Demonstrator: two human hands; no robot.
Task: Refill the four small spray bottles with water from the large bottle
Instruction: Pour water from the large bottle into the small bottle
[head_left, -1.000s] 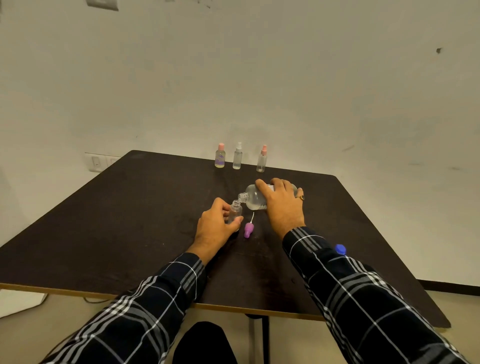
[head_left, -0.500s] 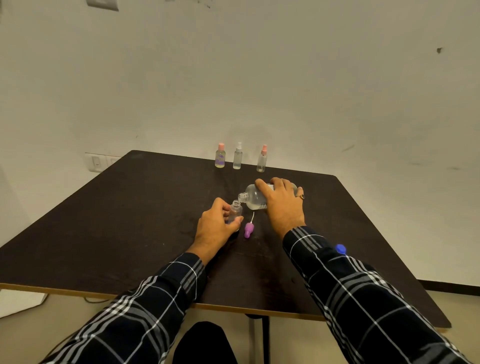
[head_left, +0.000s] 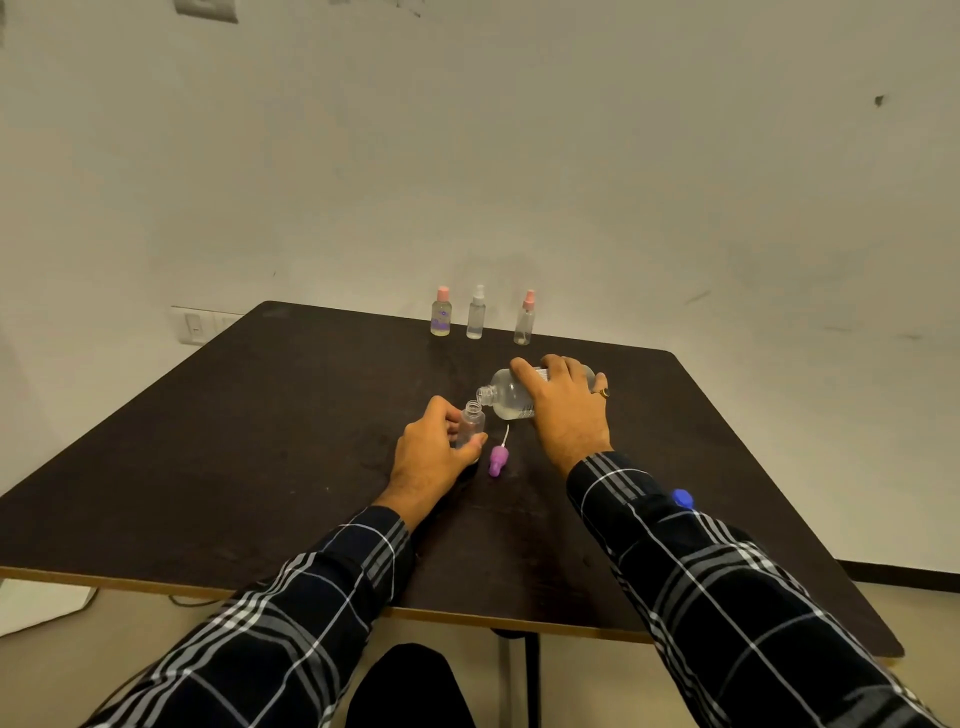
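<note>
1. The dark table fills the middle of the view, with a pale wall behind it.
2. The left hand is wrapped around an uncapped small spray bottle, which stands upright on the table near its centre.
3. At the far edge stand three more small bottles in a row: a pink-capped labelled bottle on the left, a white-capped bottle in the middle, and a pink-capped clear bottle on the right, all upright and capped.
4. A purple spray cap lies on the table just right of the left hand, its white tube pointing away.
5. The right hand grasps the large bottle from above, tilted with its open mouth just above and beside the small bottle's neck.
6. A blue cap shows beside the right sleeve, near the table's right edge.
</note>
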